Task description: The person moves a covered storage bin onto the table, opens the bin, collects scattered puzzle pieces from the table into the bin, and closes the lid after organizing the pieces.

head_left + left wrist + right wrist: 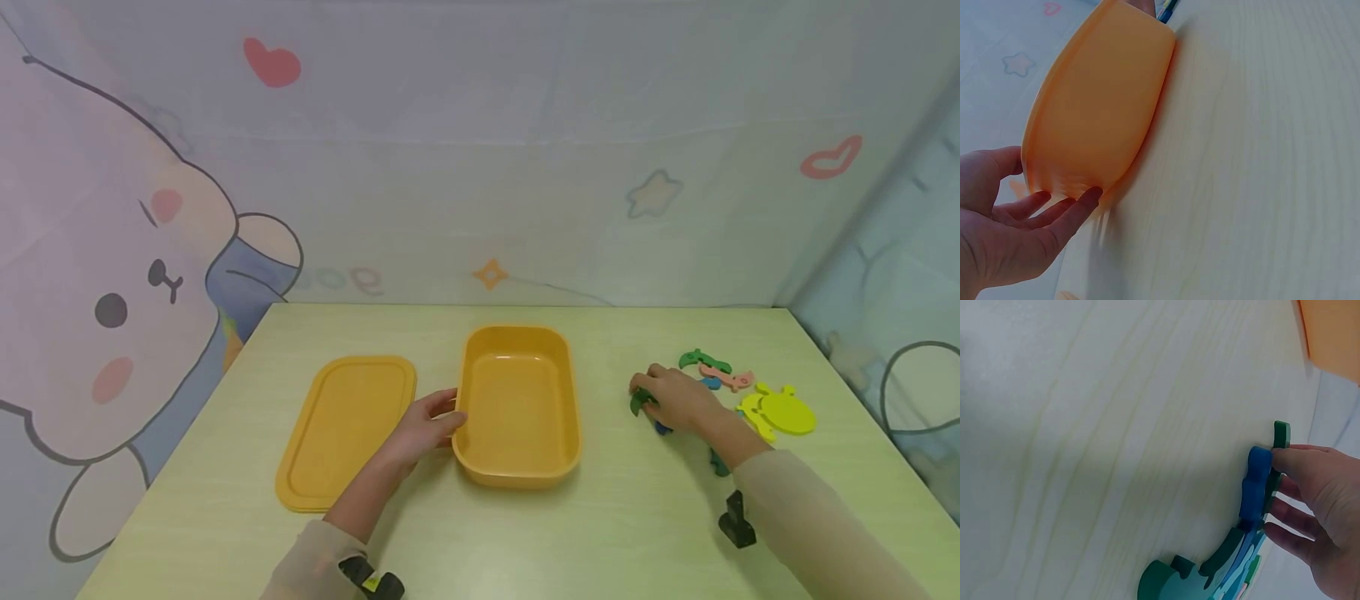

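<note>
Here your left hand (426,429) pinches the wall of the yellow tub (517,408) mid-bench (615,533), thumb at the rim, fingers outside, probably steadying it. Well apart from it, your right hand (678,398) pinches a dark green piece (1281,433) right of the tub, likely gripped across its thickness for control. A blue piece (1255,484) crowds it; contact is hard to tell. Pink (725,377) and yellow pieces (787,414) lie farther right; the lid (348,433) lies flat at left.
</note>
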Available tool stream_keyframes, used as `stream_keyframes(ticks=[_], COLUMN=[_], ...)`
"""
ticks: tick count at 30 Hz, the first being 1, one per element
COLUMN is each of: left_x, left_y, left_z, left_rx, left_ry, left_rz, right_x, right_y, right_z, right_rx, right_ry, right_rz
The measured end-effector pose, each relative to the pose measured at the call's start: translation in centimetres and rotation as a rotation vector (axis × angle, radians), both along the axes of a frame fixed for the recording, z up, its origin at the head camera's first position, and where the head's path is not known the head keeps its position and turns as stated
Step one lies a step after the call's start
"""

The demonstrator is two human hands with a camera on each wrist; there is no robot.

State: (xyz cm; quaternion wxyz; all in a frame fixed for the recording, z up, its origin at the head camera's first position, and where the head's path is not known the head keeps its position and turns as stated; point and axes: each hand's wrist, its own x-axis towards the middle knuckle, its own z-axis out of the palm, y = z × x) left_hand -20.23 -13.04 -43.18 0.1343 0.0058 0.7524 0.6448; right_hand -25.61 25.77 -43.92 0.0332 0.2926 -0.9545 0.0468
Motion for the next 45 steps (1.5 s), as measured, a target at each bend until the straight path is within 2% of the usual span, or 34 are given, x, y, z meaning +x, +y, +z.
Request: stream_keyframes(ticks=[8,14,24,31,38,45], left_x=[0.0,0.1,0.2,0.2,0.1,-0.1], left_y=[0.1,0.2,0.1,0.1,0.1,0.1], left_z=[0.2,0.4,0.2,0.2,0.0,0.0], left_rx=[-0.002,-0.001,0.004,0.014,0.001,0.001], left_ry=[-0.001,-0.007,-0.003,0.006,-0.002,0.0], left_rz=[0.002,0.007,0.001,0.0,0.002,-0.003], right_x=[-0.2,-0.4,-0.3,-0.5,-1.0,-1.4], right_y=[-0.1,-0.2,-0.5,-0.7,-1.0,-1.4], right_z=[-0.1,-0.6,-0.9,-0.2,0.8,1.8], right_rx=[0.003,-0.047,-0.092,-0.125,-0.1,-0.091], right_ry=[0.023,0.038,0.058,0.096,0.072,0.097], right_rz=[0.022,0.049,0.056,0.094,0.096,0.111])
